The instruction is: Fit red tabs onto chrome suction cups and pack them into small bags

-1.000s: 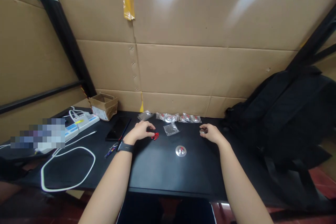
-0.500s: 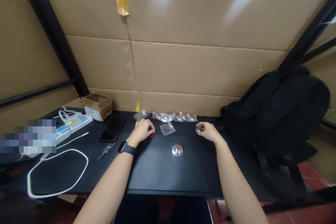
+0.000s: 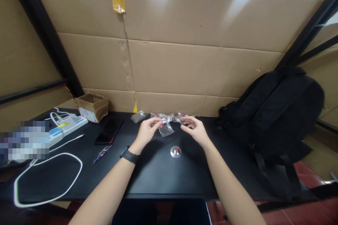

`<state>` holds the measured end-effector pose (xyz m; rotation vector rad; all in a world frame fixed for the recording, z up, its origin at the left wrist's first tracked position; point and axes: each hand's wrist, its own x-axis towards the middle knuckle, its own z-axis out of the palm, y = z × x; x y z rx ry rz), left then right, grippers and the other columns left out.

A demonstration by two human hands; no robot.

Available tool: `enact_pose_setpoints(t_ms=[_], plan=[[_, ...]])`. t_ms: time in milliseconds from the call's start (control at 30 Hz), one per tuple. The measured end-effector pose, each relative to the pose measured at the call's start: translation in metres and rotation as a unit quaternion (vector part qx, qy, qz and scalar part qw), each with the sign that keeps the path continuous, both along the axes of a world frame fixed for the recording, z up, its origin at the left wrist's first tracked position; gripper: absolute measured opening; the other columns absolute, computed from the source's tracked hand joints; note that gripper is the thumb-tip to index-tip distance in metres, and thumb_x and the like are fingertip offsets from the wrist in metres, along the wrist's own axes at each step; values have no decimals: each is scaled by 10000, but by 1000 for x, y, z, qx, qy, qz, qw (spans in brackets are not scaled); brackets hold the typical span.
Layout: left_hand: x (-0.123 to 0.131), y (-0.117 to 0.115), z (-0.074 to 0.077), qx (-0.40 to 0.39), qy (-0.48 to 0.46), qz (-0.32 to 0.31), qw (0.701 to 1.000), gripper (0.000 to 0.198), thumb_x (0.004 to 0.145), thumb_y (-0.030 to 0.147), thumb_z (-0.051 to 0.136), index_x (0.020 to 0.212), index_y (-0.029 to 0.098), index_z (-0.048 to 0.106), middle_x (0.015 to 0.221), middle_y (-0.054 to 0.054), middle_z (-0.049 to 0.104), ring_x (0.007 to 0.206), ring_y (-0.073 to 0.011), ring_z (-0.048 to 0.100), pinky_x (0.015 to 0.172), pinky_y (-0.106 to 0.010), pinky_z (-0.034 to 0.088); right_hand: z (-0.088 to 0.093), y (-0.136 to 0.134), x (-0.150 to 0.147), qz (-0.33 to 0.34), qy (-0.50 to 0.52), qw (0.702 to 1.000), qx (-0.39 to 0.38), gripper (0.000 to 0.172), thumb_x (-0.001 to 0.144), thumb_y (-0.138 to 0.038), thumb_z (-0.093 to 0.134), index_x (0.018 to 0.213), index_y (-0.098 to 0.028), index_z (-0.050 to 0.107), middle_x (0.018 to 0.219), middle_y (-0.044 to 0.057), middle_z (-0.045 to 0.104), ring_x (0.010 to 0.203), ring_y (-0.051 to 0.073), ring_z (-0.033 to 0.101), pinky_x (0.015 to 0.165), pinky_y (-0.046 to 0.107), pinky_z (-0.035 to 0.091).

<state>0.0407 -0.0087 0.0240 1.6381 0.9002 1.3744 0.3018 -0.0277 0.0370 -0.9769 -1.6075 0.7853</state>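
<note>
My left hand [image 3: 148, 130], with a black watch on its wrist, is pinched closed; a small red piece [image 3: 162, 124] shows at its fingertips. My right hand [image 3: 194, 130] curls its fingers round a small shiny piece [image 3: 181, 122], mostly hidden. Between the hands lies a clear plastic packet [image 3: 166, 130]. Nearer to me, a round silver disc [image 3: 175, 152] with a red centre rests flat on the black table. Behind the hands is a row of bagged discs [image 3: 166, 117] with red middles, partly covered by my fingers.
Another clear packet [image 3: 138, 116] lies at the back left. To the left are a phone [image 3: 108, 132], a keyring [image 3: 102, 154], an open cardboard box [image 3: 93, 107], a power strip [image 3: 69, 126] and a white cable [image 3: 47, 200]. A black backpack [image 3: 274, 112] stands at right, against cardboard walls [image 3: 169, 66].
Both hands have moved inward, the left to the right and the right to the left, so they are closer together. A red piece now shows at the left fingertips. The view has shifted slightly.
</note>
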Motion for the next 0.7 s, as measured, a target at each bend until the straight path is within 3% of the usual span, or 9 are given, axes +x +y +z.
enact_pose_setpoints(t_ms=[133, 300, 500, 700], plan=[[14, -9, 1, -38, -55, -40, 997, 287, 797, 378, 757, 953, 137, 741, 964, -114, 780, 925, -245, 739, 915, -376, 563, 0, -10, -25, 35, 28, 999, -3, 416, 751, -335, 812, 1129, -231, 673, 1170, 100, 713, 1008, 222, 666, 772, 313, 545], [21, -12, -5, -68, -81, -53, 993, 274, 709, 322, 837, 865, 123, 730, 979, -118, 772, 922, -239, 739, 927, -374, 570, -1, -14, -33, 39, 45, 998, 0, 440, 744, -302, 826, 1147, -236, 660, 1191, 94, 703, 1004, 214, 665, 827, 338, 554], [25, -14, -7, -60, -101, -63, 991, 261, 749, 298, 819, 894, 144, 666, 929, -83, 750, 903, -199, 724, 873, -319, 576, -1, -18, -41, 76, 66, 995, 0, 442, 756, -269, 813, 1166, -233, 653, 1244, 102, 680, 1026, 224, 683, 852, 355, 576], [29, -16, -10, -77, -87, -54, 992, 257, 806, 345, 763, 943, 143, 682, 838, -63, 740, 741, -181, 714, 681, -275, 583, -6, -22, -51, 57, 48, 997, 32, 453, 769, -254, 797, 1194, -234, 639, 1219, 98, 692, 1070, 250, 693, 902, 385, 580]])
